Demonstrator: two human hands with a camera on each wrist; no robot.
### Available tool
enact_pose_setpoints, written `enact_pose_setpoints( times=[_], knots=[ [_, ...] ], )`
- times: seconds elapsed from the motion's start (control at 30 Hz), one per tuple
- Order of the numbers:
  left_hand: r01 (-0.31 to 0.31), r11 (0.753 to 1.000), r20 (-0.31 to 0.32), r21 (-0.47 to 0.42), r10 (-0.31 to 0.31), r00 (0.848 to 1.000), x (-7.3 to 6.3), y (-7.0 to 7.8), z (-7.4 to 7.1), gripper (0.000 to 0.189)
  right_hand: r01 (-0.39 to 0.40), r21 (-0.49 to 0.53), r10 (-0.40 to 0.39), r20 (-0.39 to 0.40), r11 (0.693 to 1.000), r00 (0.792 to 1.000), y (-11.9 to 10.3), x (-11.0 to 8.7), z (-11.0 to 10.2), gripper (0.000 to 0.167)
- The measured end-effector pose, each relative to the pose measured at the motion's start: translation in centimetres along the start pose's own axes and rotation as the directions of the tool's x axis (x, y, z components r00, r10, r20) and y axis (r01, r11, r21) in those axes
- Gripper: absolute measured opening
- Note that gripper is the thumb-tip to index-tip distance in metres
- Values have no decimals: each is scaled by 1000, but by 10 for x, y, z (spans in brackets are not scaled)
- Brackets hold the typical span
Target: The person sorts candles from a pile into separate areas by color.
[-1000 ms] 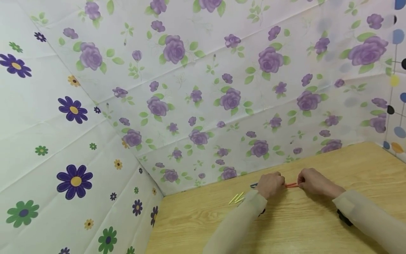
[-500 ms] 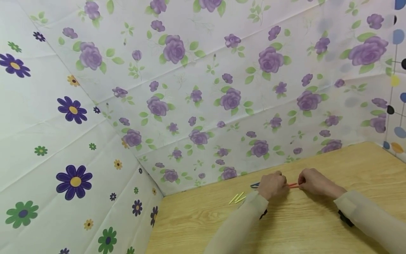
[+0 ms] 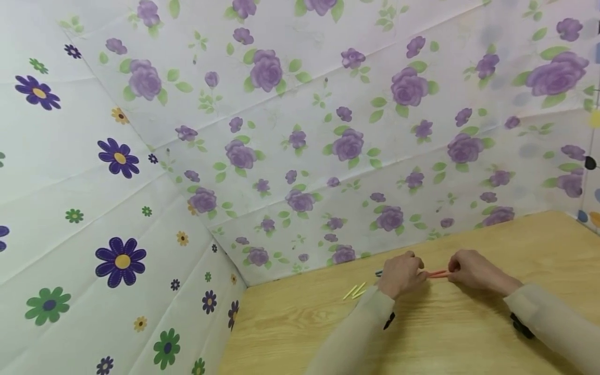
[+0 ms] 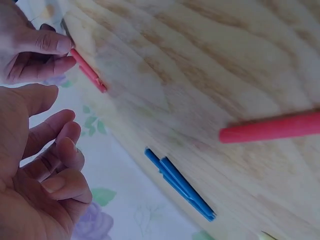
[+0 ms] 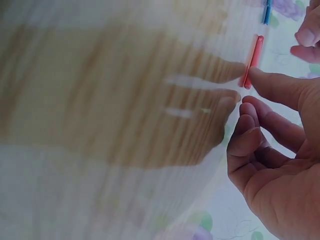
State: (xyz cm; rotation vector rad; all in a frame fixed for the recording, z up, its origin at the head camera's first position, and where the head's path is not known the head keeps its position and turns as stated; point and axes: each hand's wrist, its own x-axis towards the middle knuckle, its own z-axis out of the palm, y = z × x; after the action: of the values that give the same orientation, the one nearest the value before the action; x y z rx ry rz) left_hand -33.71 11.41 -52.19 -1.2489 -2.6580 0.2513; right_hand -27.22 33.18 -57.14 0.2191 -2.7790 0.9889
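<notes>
A pair of thin red-orange sticks (image 3: 438,273) lies side by side on the wooden table between my hands. My right hand (image 3: 475,268) pinches their right end with thumb and index finger. At their left end, my left hand (image 3: 401,273) hovers close by; its loosely curled fingers (image 4: 67,145) hold nothing in the left wrist view. Two blue sticks (image 4: 180,185) lie together just left of that hand and are partly hidden by it in the head view. One more red stick (image 4: 270,129) shows at the right of the left wrist view, cut off by its edge.
Several short yellow sticks (image 3: 354,290) lie left of the left forearm. The wooden table (image 3: 281,333) meets a white wall sheet with purple roses (image 3: 347,146) behind the hands. Another flowered sheet (image 3: 51,198) stands along the left side.
The whole head view has shifted slightly right. Against the table, my left hand has moved a little left, covering more of the blue sticks. My right hand stays at the red-orange sticks.
</notes>
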Motion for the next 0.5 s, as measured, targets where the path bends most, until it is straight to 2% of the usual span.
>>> enact_pose_setpoints(
  times=[0.23, 0.5],
  knots=[
    [27, 999, -12, -31, -28, 1000, -22, -11, -3, 25, -4, 12, 4, -18, 1000, 1000, -6, -7, 2, 17],
    [82, 993, -50, -82, -87, 995, -43, -25, -14, 21, -11, 22, 11, -17, 1000, 1000, -18, -10, -2, 29]
  ],
)
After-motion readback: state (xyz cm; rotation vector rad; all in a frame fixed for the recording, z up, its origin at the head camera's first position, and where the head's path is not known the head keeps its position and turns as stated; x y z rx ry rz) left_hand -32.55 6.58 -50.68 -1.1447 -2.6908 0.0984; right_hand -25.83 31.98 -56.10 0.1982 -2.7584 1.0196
